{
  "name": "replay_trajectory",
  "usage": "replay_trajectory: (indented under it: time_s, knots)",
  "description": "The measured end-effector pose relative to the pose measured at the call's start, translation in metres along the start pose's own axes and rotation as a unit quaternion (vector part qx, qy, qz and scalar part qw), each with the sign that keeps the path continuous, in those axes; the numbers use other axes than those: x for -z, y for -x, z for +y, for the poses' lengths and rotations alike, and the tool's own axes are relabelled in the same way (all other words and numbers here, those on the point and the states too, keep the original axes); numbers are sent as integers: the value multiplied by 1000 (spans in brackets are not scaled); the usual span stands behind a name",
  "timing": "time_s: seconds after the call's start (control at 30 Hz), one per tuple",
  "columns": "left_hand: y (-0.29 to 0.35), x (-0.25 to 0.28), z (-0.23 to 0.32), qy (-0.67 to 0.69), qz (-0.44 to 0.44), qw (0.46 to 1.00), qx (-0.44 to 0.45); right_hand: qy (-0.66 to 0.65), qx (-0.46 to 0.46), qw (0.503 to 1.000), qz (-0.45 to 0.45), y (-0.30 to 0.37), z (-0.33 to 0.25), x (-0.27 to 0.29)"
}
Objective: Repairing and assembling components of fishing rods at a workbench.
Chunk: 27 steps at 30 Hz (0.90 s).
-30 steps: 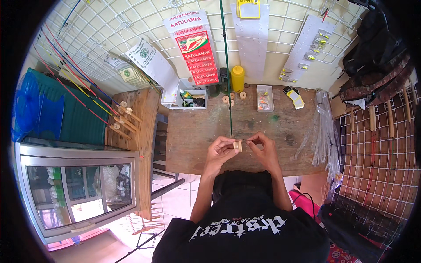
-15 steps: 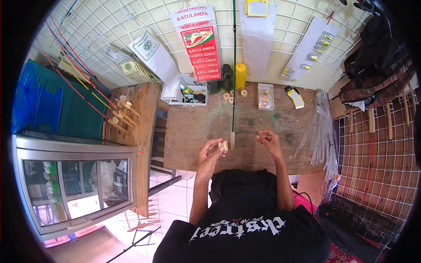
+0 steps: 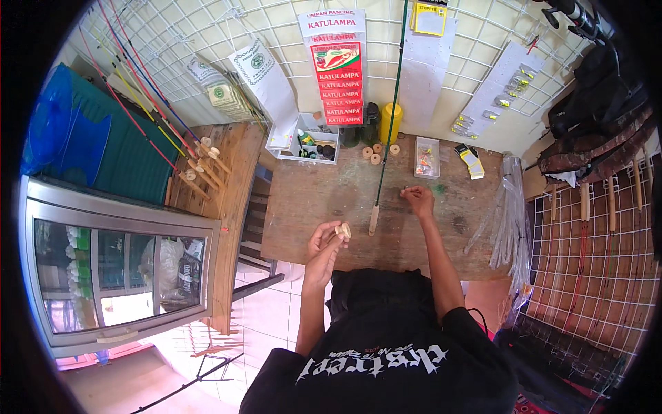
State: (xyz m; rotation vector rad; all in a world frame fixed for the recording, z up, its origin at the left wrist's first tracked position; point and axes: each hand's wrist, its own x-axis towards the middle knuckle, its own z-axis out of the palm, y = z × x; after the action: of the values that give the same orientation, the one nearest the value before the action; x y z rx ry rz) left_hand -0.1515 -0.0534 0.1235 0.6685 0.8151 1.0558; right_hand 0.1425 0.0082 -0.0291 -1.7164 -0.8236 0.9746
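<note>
My left hand (image 3: 324, 243) is raised over the near edge of the wooden table (image 3: 331, 207) and pinches a small pale wooden spool (image 3: 344, 230) between its fingertips. My right hand (image 3: 418, 201) rests further out on the tabletop, fingers curled; whether it holds anything is too small to tell. Between the two hands a dark green fishing rod (image 3: 386, 131) with a pale handle stands tilted against the wire wall grid.
Several loose wooden spools (image 3: 376, 152), a clear tackle box (image 3: 427, 158), a white tray of bottles (image 3: 307, 141) and a yellow bottle (image 3: 391, 123) sit at the table's far edge. Coloured rods (image 3: 148, 110) lean at the left. A glass cabinet (image 3: 117, 269) stands on the left.
My hands have parted: the right moved out and rightward onto the table, the left stayed near the table edge with the spool. The view shifted slightly.
</note>
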Motion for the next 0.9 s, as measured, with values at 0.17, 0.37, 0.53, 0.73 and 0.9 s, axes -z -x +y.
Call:
replay_trajectory:
  time_s: [0.17,0.37,0.53,0.73,0.9]
  knots:
    - [12,6,1,4,10,1000,-1,-147,-40,981,-118,11,-13,-9]
    - [22,13,4,9,23,1000,6,-102,-133,972,-165,30,-21,-8]
    - [18,15,9,1,20,1000,21,-130,-145,970,-142,36,-22,-5]
    - [0,20,23,-9,-4,1000,23,-171,-184,958,-141,41,-28,-5]
    - [-15,21,36,-8,-9,1000,14,-173,-182,962,-104,35,-36,-8]
